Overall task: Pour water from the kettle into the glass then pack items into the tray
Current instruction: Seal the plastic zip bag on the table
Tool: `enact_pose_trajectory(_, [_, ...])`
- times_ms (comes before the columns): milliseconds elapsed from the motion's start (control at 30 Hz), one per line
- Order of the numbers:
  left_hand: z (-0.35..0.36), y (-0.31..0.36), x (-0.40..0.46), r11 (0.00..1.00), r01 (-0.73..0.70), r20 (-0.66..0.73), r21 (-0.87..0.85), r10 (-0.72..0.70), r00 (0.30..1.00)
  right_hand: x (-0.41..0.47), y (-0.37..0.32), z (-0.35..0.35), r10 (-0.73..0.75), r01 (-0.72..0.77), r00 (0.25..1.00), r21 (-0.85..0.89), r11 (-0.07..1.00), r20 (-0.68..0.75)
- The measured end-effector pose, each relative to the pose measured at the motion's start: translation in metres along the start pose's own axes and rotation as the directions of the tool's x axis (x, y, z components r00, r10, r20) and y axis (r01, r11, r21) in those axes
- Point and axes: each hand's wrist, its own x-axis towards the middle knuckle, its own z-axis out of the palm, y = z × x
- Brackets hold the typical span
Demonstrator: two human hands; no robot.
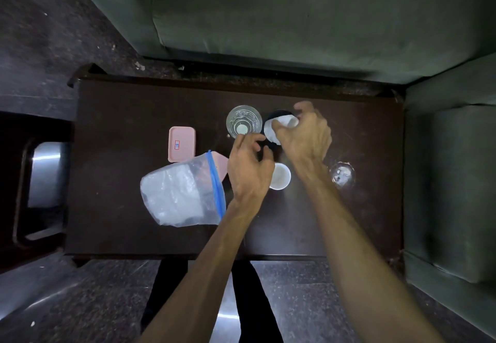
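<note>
A clear glass [243,123] stands at the back middle of the dark table [134,106]. Right beside it is a round black and white vessel [270,131], which seems to be the kettle. My right hand [306,137] covers it from above, fingers closed on its white part. My left hand [249,171] hovers at its near edge with fingers loosely curled and apart; I see nothing in them. A pink tray [182,144] lies to the left. Part of the vessel is hidden under my hands.
A small white cup [281,180] stands under my left hand's right side. A second clear glass [342,176] is at the right. A clear zip bag [179,195] with a blue seal lies over another pink piece [221,164]. Green sofa cushions [268,20] border the table.
</note>
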Motion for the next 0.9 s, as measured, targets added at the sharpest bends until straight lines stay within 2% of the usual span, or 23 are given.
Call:
enact_pose_trajectory(100, [-0.002,-0.004,-0.005,0.999,0.007,-0.013,-0.031,-0.008,1.0,-0.004,0.009,-0.003,0.015,-0.012,0.999,0.069,0.998,-0.046])
enact_pose_trajectory(267, [-0.005,-0.006,-0.01,0.997,0.026,-0.054,-0.071,-0.03,0.998,-0.006,0.016,0.004,-0.031,0.024,0.996,0.078,0.997,0.078])
enact_pose_trajectory(400, [-0.022,-0.008,-0.019,0.993,0.019,-0.159,-0.115,-0.038,0.987,-0.024,0.009,-0.006,-0.051,0.072,0.991,0.164,0.984,-0.126])
enact_pose_trajectory(467, [-0.034,-0.014,-0.026,0.988,0.04,-0.242,-0.147,-0.075,0.967,-0.044,0.003,-0.01,-0.064,0.105,0.987,0.284,0.953,-0.149])
enact_pose_trajectory(500, [-0.04,-0.02,-0.03,0.985,0.068,-0.283,-0.159,-0.112,0.953,-0.056,0.001,-0.008,-0.082,0.114,0.991,0.329,0.938,-0.108])
enact_pose_trajectory(567, [-0.051,-0.033,-0.039,0.979,0.14,-0.35,-0.151,-0.186,0.918,-0.081,-0.001,0.0,-0.104,0.073,0.993,0.369,0.926,0.063])
enact_pose_trajectory(633, [-0.063,-0.049,-0.049,0.977,0.192,-0.388,-0.092,-0.213,0.897,-0.101,0.0,0.015,-0.076,-0.029,0.958,0.358,0.933,0.275])
enact_pose_trajectory(700, [-0.072,-0.061,-0.056,0.963,0.266,-0.361,-0.046,-0.264,0.894,-0.116,0.001,0.028,-0.054,-0.086,0.909,0.311,0.946,0.414])
enact_pose_trajectory(767, [-0.077,-0.073,-0.061,0.946,0.324,-0.304,0.028,-0.301,0.904,-0.126,-0.003,0.039,-0.048,-0.096,0.878,0.272,0.958,0.477])
enact_pose_trajectory(900, [-0.079,-0.09,-0.066,0.938,0.334,-0.198,0.089,-0.312,0.929,-0.132,-0.018,0.057,-0.033,-0.084,0.873,0.216,0.973,0.486])
